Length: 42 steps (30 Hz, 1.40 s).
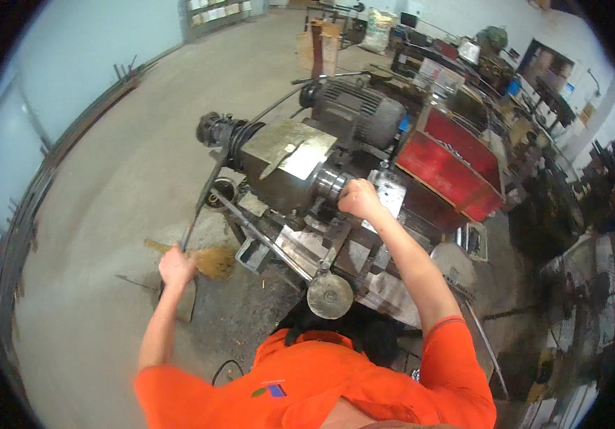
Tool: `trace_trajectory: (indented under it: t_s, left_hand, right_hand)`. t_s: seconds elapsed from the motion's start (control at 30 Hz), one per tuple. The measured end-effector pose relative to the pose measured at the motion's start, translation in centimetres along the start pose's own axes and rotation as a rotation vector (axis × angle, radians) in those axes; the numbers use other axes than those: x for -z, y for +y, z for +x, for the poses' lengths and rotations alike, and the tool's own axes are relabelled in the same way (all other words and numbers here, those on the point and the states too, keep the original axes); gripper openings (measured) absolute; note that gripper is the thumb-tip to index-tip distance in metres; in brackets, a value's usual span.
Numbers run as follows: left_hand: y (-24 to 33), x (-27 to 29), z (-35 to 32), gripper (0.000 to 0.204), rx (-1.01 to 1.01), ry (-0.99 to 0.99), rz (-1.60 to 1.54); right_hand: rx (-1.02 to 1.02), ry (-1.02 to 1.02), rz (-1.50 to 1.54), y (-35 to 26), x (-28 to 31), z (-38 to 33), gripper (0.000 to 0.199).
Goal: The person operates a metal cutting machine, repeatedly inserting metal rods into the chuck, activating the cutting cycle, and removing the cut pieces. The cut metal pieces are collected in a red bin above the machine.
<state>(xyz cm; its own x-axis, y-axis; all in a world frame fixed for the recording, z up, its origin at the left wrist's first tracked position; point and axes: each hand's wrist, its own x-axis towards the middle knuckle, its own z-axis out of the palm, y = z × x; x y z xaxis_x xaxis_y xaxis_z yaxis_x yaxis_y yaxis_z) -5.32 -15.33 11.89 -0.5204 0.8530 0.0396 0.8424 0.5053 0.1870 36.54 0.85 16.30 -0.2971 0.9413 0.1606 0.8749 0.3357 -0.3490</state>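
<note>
My left hand (pixel 177 265) is closed around the lower end of a long dark lever (pixel 203 199), which slants up to the left end of the lathe-like machine's headstock (pixel 282 177). At the shiny metal spindle (pixel 330 184) on the headstock's right side, my right hand (pixel 359 199) is closed, its fingers curled against the spindle's end. What those fingers hold, if anything, is hidden by the hand. Below, between my arms, a round metal handwheel or disc (pixel 329 295) sits at the front of the machine, with a steel bar (pixel 261 236) running up and left from it.
An electric motor (pixel 361 111) stands behind the headstock. To its right is a red metal box (pixel 450 161) with small pieces inside. A straw broom (pixel 214 262) lies on the floor by my left hand. Long bars (pixel 71 136) lie along the left wall.
</note>
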Motion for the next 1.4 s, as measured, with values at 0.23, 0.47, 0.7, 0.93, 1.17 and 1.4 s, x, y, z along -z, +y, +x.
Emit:
trace_trajectory:
  t_s: [0.23, 0.47, 0.7, 0.93, 1.17, 1.4]
  left_hand:
    - [-2.3, -1.0, 0.6, 0.034, -0.075, 0.016, -0.079]
    - [4.8, 3.0, 0.4, 0.036, -0.598, 0.114, 0.125]
    - [17.5, 1.7, -2.8, 0.034, -1.079, -0.25, -0.193]
    - [19.7, -8.9, -2.2, 0.028, -0.923, -0.367, -0.257]
    - [19.1, -9.8, -0.9, 0.021, -0.869, -0.524, -0.296]
    - [19.2, -10.2, -0.4, 0.016, -0.863, -0.582, -0.336]
  right_hand:
    - [-0.008, 0.118, -0.201, 2.1, 9.7, -1.9, 0.024]
    - [0.084, 0.735, -0.165, 6.9, 19.0, -5.5, 0.043]
    - [0.042, 0.687, -0.027, 8.5, 22.2, -14.2, 0.04]
    - [-0.689, 0.601, 0.149, 12.7, 15.6, -35.9, 0.035]
    - [-1.341, 0.233, -0.075, 18.0, -1.2, -58.6, 0.023]
    - [-1.055, -0.539, -0.061, 17.5, -7.5, -58.9, 0.029]
